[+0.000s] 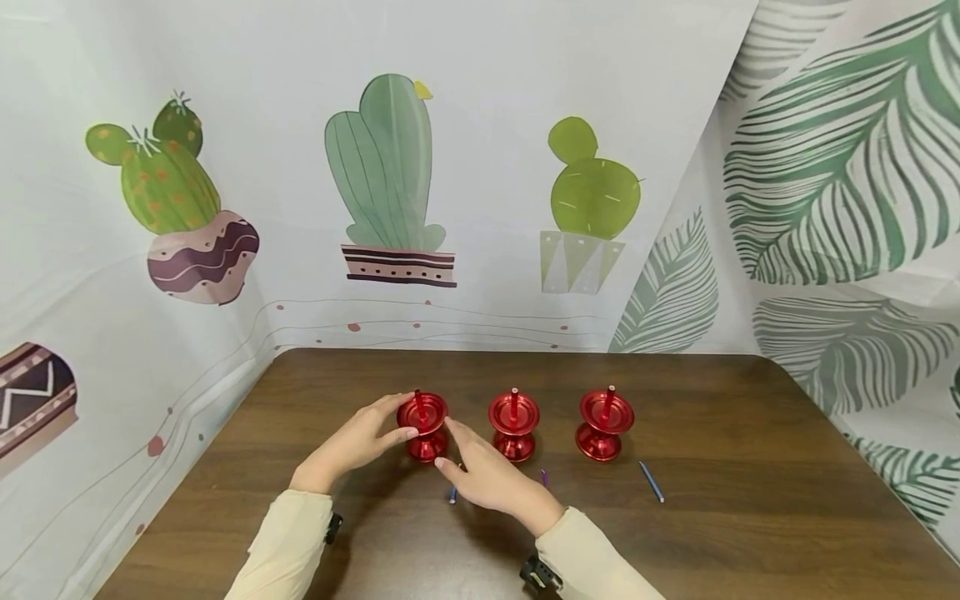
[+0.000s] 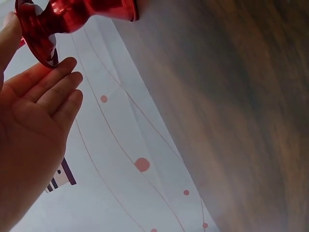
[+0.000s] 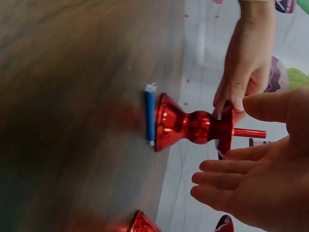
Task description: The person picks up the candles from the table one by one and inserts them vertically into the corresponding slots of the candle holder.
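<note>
Three red metal candle holders stand in a row on the brown table [image 1: 750, 517], each with a short red candle in its dish. My left hand [image 1: 401, 417] [image 2: 38, 53] touches the left side of the left holder's [image 1: 424, 427] [image 2: 72, 12] [image 3: 188, 126] dish with straight fingers and thumb. My right hand [image 1: 444, 444] [image 3: 231, 145] is open on the holder's other side, its forefinger tip at the rim. The red candle [image 3: 248, 133] sticks up from the dish between both hands.
The middle holder [image 1: 513, 425] and the right holder [image 1: 603, 423] stand to the right. A blue candle [image 1: 453, 494] [image 3: 150, 116] lies by the left holder's foot, a purple one [image 1: 544, 477] and another blue one [image 1: 651, 482] further right. Printed cloth walls close in the back and sides.
</note>
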Available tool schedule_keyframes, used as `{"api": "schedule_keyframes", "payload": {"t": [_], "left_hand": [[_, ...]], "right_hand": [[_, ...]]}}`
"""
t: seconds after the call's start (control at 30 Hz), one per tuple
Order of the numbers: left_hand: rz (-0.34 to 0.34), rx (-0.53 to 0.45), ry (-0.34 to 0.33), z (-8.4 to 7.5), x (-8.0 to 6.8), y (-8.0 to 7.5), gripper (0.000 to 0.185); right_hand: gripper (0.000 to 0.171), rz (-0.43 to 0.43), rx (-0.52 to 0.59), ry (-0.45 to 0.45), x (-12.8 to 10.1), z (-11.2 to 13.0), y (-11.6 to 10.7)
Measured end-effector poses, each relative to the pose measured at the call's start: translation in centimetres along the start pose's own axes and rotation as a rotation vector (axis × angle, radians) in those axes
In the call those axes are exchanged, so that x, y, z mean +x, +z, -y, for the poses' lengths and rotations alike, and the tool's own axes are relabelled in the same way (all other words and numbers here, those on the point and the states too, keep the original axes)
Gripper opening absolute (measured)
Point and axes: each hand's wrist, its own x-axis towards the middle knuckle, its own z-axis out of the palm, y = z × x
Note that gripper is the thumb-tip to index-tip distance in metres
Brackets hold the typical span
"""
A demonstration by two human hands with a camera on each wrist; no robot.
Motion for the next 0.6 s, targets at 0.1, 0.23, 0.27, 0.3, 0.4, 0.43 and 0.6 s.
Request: {"api": "schedule_keyframes", "payload": {"t": [0.1, 0.23, 0.27, 0.3, 0.4, 0.43, 0.6], "left_hand": [[0.0, 0.005, 0.004, 0.0, 0.0, 0.0, 0.064], [0.006, 0.013, -0.001, 0.0, 0.0, 0.0, 0.064], [0.008, 0.015, -0.001, 0.0, 0.0, 0.0, 0.065], [0.01, 0.014, -0.004, 0.0, 0.0, 0.0, 0.065], [0.016, 0.011, -0.005, 0.0, 0.1, 0.0, 0.065], [0.017, 0.01, -0.005, 0.0, 0.1, 0.0, 0.065], [0.014, 0.021, 0.007, 0.1, 0.2, 0.0, 0.064]], "right_hand": [[0.063, -0.016, -0.063, 0.036, 0.0, -0.2, 0.4], [0.063, -0.024, -0.151, 0.067, -0.1, -0.3, 0.8], [0.063, -0.017, -0.171, 0.073, -0.1, -0.3, 0.9], [0.064, -0.008, -0.187, 0.082, -0.2, -0.3, 1.0], [0.067, 0.019, -0.219, 0.112, -0.2, -0.2, 1.2], [0.068, 0.025, -0.227, 0.126, -0.2, -0.2, 1.3], [0.071, 0.049, -0.25, 0.188, -0.1, -0.3, 1.7]]}}
